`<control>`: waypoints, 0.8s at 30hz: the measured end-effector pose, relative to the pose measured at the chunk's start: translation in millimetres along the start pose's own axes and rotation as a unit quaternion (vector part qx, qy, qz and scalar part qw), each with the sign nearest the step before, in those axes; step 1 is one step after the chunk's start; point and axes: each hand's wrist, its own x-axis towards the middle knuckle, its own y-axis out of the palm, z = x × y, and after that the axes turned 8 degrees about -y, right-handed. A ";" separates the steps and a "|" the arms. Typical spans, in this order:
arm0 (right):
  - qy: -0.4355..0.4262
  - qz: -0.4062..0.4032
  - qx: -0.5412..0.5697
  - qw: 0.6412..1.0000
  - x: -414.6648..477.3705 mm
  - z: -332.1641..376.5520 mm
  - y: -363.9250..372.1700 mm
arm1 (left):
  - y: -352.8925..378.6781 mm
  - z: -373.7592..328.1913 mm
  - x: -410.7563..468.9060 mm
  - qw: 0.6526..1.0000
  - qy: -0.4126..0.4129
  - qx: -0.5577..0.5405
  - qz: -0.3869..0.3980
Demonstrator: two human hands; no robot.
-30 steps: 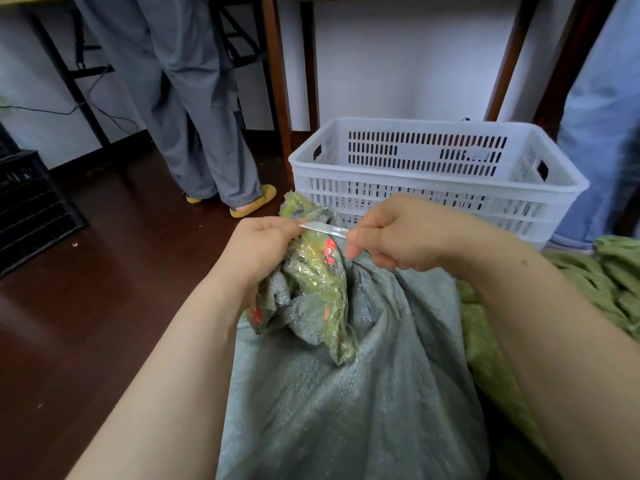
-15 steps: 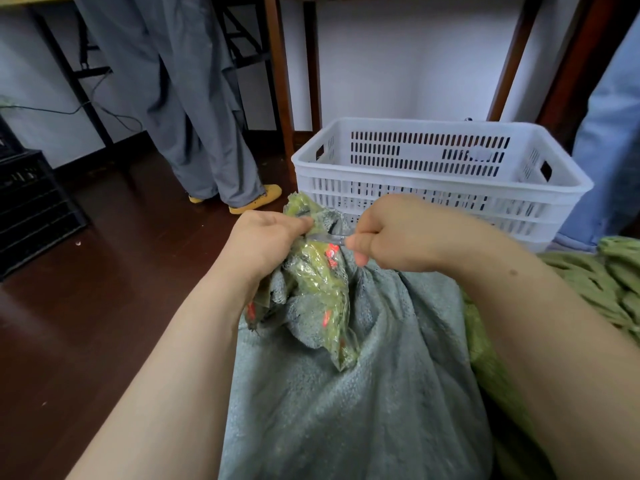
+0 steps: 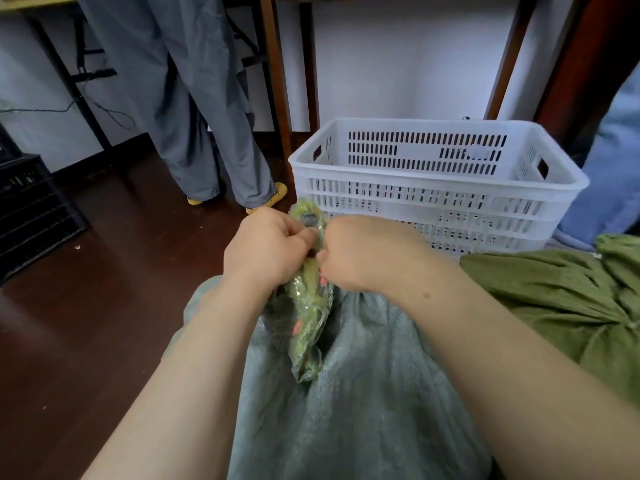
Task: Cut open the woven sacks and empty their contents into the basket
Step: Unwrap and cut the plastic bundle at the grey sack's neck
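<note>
A grey woven sack (image 3: pixel 363 393) lies in front of me, its gathered neck (image 3: pixel 308 317) wrapped in yellow-green plastic with red marks. My left hand (image 3: pixel 266 247) is clenched around the top of that neck. Pressed against the neck from the right is my right hand (image 3: pixel 363 251), closed in a fist; the small metal blade it held in the earlier frames is hidden between the two hands. The white slotted plastic basket (image 3: pixel 433 188) stands just beyond my hands on the floor, and I see nothing inside it.
A green woven sack (image 3: pixel 554 299) lies to the right of the grey one. A person in grey trousers (image 3: pixel 194 98) stands at the back left by wooden table legs (image 3: pixel 277 81). A black crate (image 3: pixel 31 209) sits at far left. Blue clothing (image 3: pixel 616 161) shows at right.
My right hand has moved left against the left hand, and the blade that showed between them is now hidden. Both hands have shifted slightly up on the sack's neck.
</note>
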 end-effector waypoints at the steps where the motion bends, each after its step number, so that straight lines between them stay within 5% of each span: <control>1: -0.001 0.006 0.006 1.000 -1.3 -0.1 -2.0 | -2.3 1.5 0.8 1.000 -0.011 0.003 -0.016; 13: 0.010 0.037 0.003 0.999 -1.2 3.2 -4.8 | -0.2 -15.3 -6.9 0.975 0.028 0.212 -0.056; 24: 0.003 0.070 0.115 0.991 -8.8 -12.5 -9.8 | -4.7 9.1 6.2 0.997 -0.064 0.002 -0.049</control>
